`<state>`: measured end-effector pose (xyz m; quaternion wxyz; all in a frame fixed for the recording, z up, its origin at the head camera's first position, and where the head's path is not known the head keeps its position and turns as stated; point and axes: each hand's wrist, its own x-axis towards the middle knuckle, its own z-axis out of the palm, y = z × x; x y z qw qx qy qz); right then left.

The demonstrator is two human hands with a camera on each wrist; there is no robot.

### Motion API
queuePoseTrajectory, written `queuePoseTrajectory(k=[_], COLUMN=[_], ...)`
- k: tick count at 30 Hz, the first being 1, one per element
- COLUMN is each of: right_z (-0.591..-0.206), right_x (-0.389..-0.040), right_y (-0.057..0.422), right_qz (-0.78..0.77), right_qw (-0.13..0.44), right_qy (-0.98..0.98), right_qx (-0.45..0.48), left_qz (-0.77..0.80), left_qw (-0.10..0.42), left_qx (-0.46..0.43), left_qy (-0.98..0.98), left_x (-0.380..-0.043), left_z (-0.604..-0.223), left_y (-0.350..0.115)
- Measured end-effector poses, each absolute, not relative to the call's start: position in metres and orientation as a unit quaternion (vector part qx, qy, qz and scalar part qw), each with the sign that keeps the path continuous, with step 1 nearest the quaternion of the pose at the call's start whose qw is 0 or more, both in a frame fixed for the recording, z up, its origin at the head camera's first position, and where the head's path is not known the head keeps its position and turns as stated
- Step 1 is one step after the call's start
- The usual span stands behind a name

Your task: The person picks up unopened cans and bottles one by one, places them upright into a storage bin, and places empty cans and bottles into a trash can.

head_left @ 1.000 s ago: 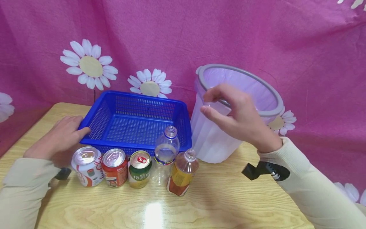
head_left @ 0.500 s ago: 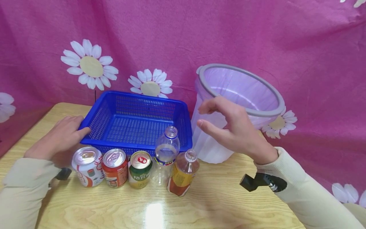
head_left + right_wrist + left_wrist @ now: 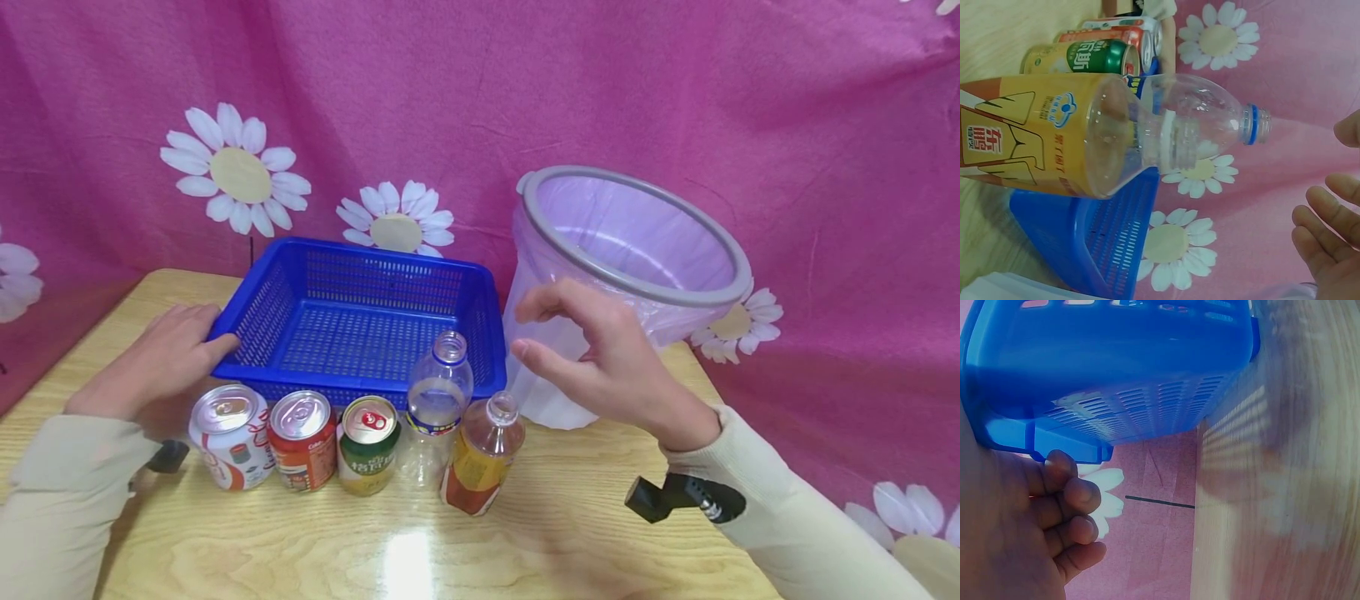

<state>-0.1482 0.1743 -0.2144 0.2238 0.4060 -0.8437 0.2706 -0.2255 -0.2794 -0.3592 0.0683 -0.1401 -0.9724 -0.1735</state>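
The blue perforated basket (image 3: 356,337) sits open side up, left of centre. Before it stand a white can (image 3: 234,446), a red can (image 3: 303,446) and a green can (image 3: 367,450) at lower left, then a clear bottle (image 3: 435,404) and a yellow-labelled bottle (image 3: 482,461), both uncapped, at lower centre of the frame.

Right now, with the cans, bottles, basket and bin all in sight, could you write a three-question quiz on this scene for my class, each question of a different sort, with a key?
1. Count: how many cans stand in the row?
2. True or false: the right hand is holding a bottle.
3. Fill in: in the head view, the ____ with the gray rim stands to the right of the basket.

Key
1. Three.
2. False; it holds nothing.
3. Bin.
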Motion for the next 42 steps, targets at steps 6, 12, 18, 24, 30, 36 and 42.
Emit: queuePoseTrajectory(k=[6,12,18,24,30,36,42], right_z=[-0.221,-0.229,-0.238,-0.248,-0.259,-0.271,-0.284], right_x=[-0.148,-0.149,-0.149,-0.149,-0.148,-0.148,-0.149], right_y=[0.174,0.173,0.174,0.174,0.173,0.171,0.171], right_qz=[0.279,0.295,0.307,0.316,0.312,0.328,0.362], right_qw=[0.221,0.211,0.182,0.153,0.121,0.099,0.090], right_qy=[-0.844,-0.839,-0.840,-0.835,-0.842,-0.841,-0.829], right_qx=[0.401,0.407,0.409,0.424,0.424,0.418,0.417], left_qz=[-0.176,-0.180,-0.184,-0.183,-0.184,-0.187,-0.190], left_qw=[0.068,0.070,0.065,0.073,0.072,0.076,0.076], left_qx=[-0.140,-0.139,-0.137,-0.139,-0.141,-0.141,-0.140], left_qy=[-0.972,-0.971,-0.971,-0.971,-0.970,-0.969,-0.969], left_x=[-0.225,-0.223,-0.222,-0.222,-0.223,-0.222,-0.223], left_z=[-0.359,-0.359,-0.358,-0.359,-0.359,-0.359,-0.360], left_y=[-0.280,-0.279,-0.279,-0.280,-0.280,-0.280,-0.280])
